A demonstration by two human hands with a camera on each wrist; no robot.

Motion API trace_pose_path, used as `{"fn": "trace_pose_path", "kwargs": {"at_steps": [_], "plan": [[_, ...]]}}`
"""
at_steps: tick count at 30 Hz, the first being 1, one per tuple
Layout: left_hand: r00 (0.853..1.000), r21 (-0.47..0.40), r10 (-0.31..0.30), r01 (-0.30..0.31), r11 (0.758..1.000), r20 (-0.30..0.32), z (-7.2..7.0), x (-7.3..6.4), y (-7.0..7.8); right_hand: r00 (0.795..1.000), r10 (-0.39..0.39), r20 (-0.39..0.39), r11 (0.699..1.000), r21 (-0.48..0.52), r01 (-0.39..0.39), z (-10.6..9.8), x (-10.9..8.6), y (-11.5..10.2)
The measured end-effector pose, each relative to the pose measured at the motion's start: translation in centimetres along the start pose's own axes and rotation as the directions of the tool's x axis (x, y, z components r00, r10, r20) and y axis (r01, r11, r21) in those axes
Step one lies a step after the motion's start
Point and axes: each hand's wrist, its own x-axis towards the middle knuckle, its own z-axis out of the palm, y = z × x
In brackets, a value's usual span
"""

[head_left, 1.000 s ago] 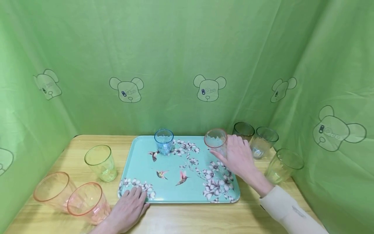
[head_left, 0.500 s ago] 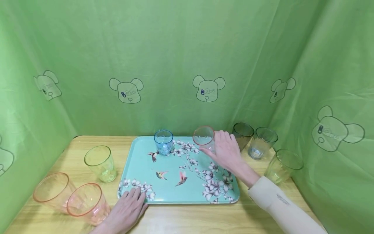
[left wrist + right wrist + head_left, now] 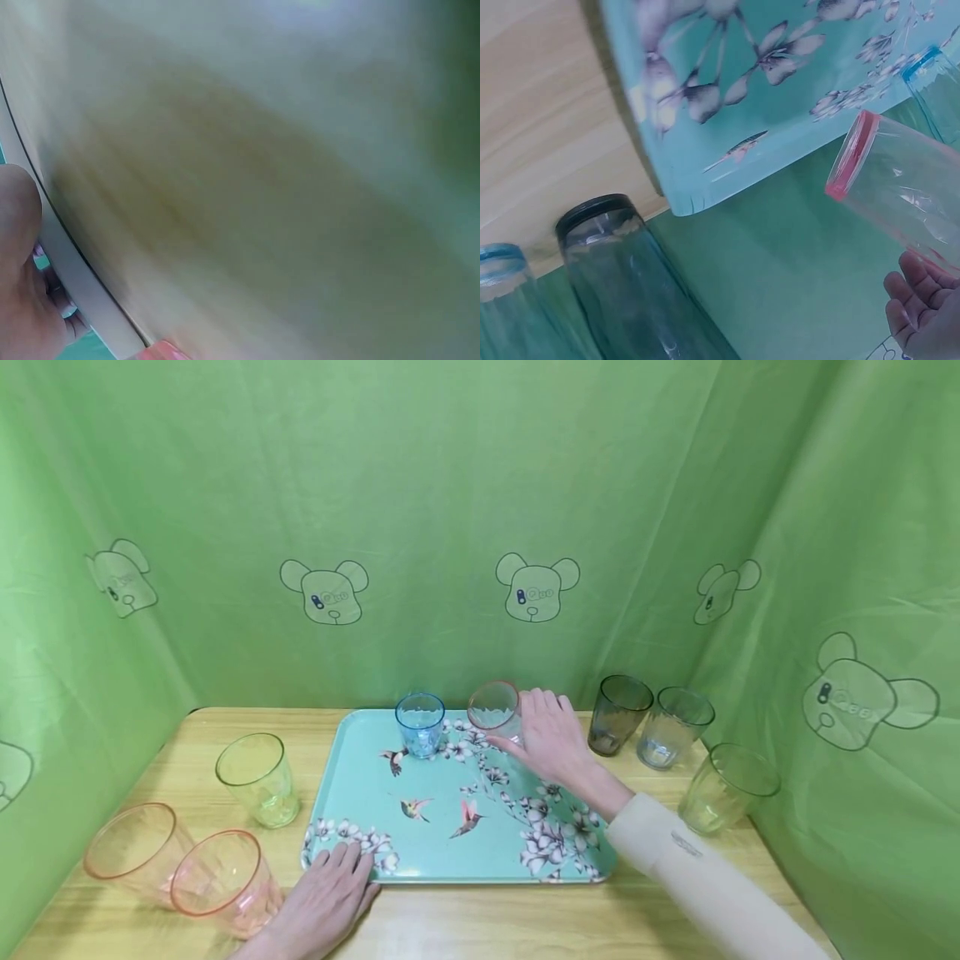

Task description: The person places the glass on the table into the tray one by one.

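Note:
My right hand (image 3: 555, 739) grips a clear glass with a pink rim (image 3: 491, 706) from its right side, over the back of the turquoise tray (image 3: 442, 860). In the right wrist view, curled fingertips show against the side of this pink-rimmed glass (image 3: 904, 187). To its left, a small blue glass (image 3: 422, 731) stands on the tray near the back edge. My left hand (image 3: 330, 889) holds the tray's front left corner, fingers bent over the rim and thumb along the outer edge. The left wrist view shows the tray rim (image 3: 90, 307) beside the fingers.
On the right of the wooden table (image 3: 480, 918) stand a dark glass (image 3: 618, 718), a blue-grey glass (image 3: 671, 731) and a pale green glass (image 3: 723, 789). On the left are another green glass (image 3: 262, 781) and two orange-pink glasses, one (image 3: 232, 885) beside my left hand. Green curtains (image 3: 450, 485) enclose the table.
My right hand has carried the pink-rimmed glass leftward over the tray toward the blue glass. More of the dark glass now shows. My left hand stays at the tray's corner.

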Motion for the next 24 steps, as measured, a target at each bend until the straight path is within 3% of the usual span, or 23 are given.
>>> {"fn": "trace_pose_path", "kwargs": {"at_steps": [14,24], "plan": [[0.999,-0.008,0.021,-0.021,1.000,-0.039,-0.2,0.1,-0.1,1.000,0.005,0.015,0.999,0.049,-0.006,1.9,2.0,-0.9],[0.998,0.009,0.032,-0.032,0.999,-0.054,-0.1,0.1,-0.1,0.998,0.070,0.012,0.971,0.230,-0.071,3.0,2.7,-1.3]]}}
